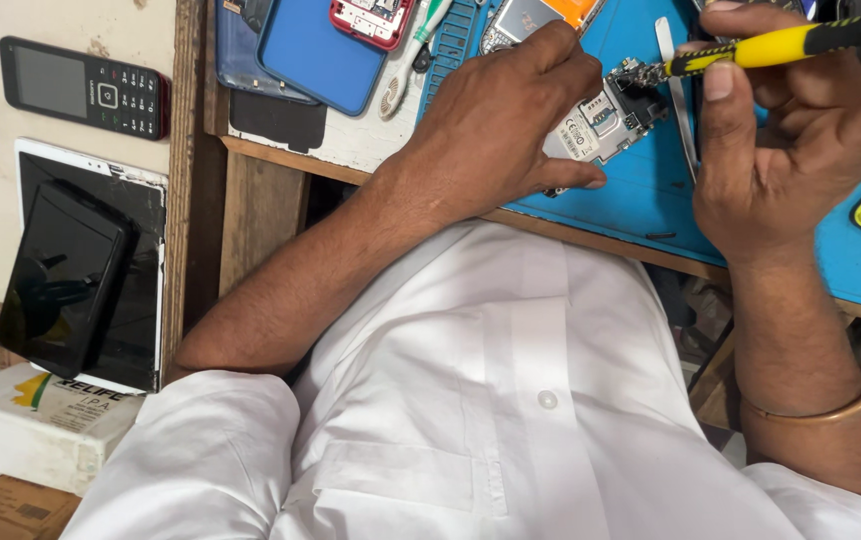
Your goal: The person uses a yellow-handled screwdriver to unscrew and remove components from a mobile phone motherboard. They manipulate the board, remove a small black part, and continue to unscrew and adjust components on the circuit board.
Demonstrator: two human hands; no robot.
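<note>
Head view showed the left hand (pixel 505 125) pressed flat over a phone circuit board (pixel 600 125), pinning it to the blue mat (pixel 640 200) so it could not slide. Just right of the board, the right hand (pixel 800 130) gripped a yellow screwdriver (pixel 770 45) tightly, its tip touching the board's upper corner.

You worked on a matt blue rubbery mat (pixel 640 190) over a rough wooden desk (pixel 260 200), holding a glossy yellow plastic-handled screwdriver (pixel 770 45).
</note>
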